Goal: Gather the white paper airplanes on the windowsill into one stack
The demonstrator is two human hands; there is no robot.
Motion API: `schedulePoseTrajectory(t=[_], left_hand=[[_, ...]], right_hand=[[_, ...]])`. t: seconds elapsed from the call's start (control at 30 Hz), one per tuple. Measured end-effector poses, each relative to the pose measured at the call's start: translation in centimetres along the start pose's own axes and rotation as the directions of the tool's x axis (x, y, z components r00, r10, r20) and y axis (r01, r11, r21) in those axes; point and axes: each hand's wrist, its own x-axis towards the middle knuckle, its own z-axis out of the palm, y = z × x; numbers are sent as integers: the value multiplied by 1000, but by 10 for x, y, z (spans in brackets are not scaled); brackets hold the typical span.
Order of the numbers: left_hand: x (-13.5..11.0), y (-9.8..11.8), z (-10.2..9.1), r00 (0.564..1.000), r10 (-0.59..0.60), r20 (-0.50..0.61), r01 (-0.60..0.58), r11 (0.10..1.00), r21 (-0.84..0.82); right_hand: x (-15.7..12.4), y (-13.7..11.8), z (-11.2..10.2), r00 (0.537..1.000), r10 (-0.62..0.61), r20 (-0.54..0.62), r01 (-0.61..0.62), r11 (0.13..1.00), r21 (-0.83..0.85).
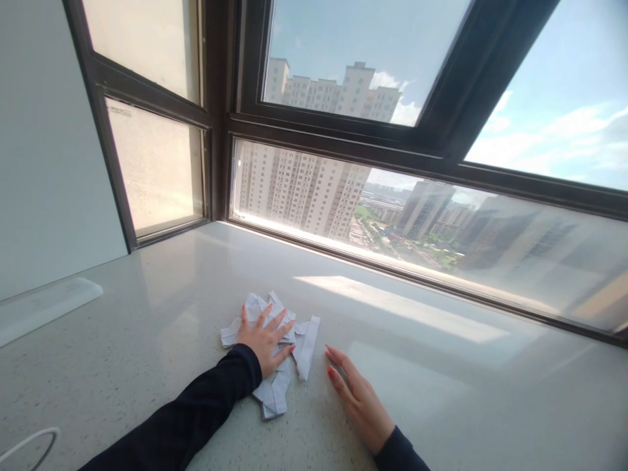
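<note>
A loose pile of folded white paper pieces (275,392) lies on the speckled pale sill. My left hand (265,337) rests flat on top of it with fingers spread, covering its middle. One folded paper strip (307,347) sticks out at the pile's right side. To the right of that strip, my right hand (356,392) is held low over the sill, apart from the paper. Its fingers are stretched forward, with the thumb a little away from them, and I see nothing in it.
Dark window frames (343,140) run along the back and left of the sill (161,340). A long white flat object (49,307) lies by the left wall (49,144). A white cable (36,435) loops at the lower left. Sunlight falls across the surface behind the hands.
</note>
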Motion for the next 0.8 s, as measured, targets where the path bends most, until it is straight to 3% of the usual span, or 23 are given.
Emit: schedulePoseTrajectory(t=[0.1,0.2,0.3,0.37,0.53,0.67,0.8], left_hand=[[4,0,-9,996,29,-83,-25,998,50],[0,16,-10,982,155,-110,-150,988,46],[-10,32,2,949,312,-42,-312,950,-1],[-14,33,13,937,350,10,-350,937,-13],[-8,4,25,965,258,50,-261,964,47],[2,-18,19,978,183,101,-193,977,94],[5,-24,10,983,156,101,-165,983,86]], right_hand=[[0,-1,2,1000,2,-28,-2,1000,9],[0,0,3,998,25,-51,-23,999,49],[0,2,3,997,56,-59,-51,995,85],[-1,2,4,995,72,-70,-65,992,104],[-1,1,4,994,89,-62,-82,991,104],[-2,-1,4,995,84,-56,-79,994,79],[-2,-3,3,996,70,-54,-67,996,53]])
